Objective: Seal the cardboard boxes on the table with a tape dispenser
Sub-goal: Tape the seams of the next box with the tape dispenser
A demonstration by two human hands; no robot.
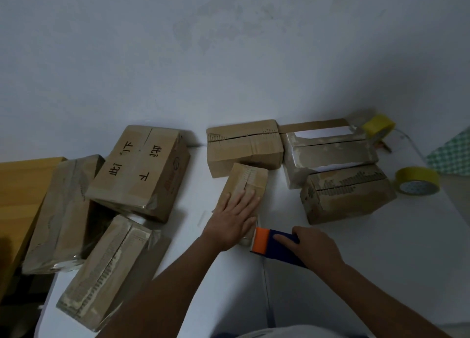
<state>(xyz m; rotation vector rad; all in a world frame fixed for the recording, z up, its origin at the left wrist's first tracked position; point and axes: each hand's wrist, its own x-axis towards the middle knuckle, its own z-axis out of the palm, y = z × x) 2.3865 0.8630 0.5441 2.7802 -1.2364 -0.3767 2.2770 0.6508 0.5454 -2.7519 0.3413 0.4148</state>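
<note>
A small cardboard box point(248, 182) lies in the middle of the white table point(356, 274). My left hand point(232, 222) presses flat on its near half, fingers spread. My right hand point(314, 248) grips the blue and orange tape dispenser point(269, 242), whose orange end touches the box's near end. Behind stand a taped box point(244, 147), a box with open flaps point(328, 152) and a taped box point(348, 197) at the right.
Three more cardboard boxes sit at the left: one with printed characters point(140, 169), one wrapped in tape point(63, 210), one near the front point(106, 269). Two yellow tape rolls point(417, 181) point(379, 128) lie at the right. A wooden surface point(17, 192) adjoins at far left.
</note>
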